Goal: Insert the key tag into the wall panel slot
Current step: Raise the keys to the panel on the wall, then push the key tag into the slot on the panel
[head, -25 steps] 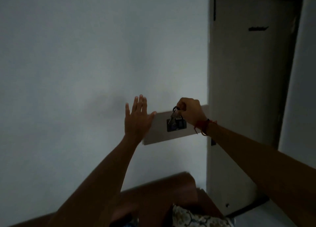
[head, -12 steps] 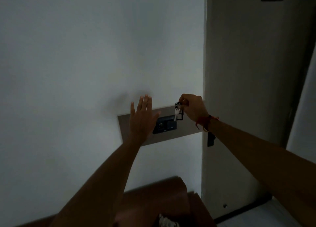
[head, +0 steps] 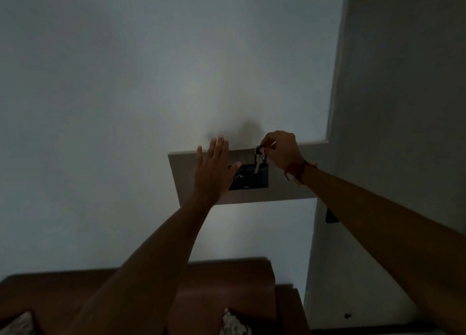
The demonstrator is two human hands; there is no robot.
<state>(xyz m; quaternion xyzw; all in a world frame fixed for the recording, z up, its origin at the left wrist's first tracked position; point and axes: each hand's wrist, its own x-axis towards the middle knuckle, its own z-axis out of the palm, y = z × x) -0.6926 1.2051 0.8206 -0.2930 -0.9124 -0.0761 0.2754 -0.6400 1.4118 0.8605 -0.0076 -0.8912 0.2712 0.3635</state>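
A dark switch panel (head: 252, 180) with a round knob sits on a grey-brown wall board (head: 290, 186). My right hand (head: 281, 149) pinches a key ring (head: 259, 150) just above the panel's top edge; a silver key (head: 257, 164) dangles from the ring over the panel. A dark key tag hangs behind the key at the panel's top, too dim to tell whether it is in a slot. My left hand (head: 214, 169) is spread flat with fingers apart, over the board's left part, its thumb covering the panel's left edge.
A brown wooden headboard (head: 227, 279) runs along the bottom, with patterned cushions (head: 233, 323) below it. A pale door or pillar (head: 393, 107) stands at the right, with a small dark fitting (head: 330, 216) on its edge. The room is dim.
The view has tilted and come closer, so the panel looks larger. My right hand with the key ring has kept above the panel's top edge. My left hand stays spread on the board.
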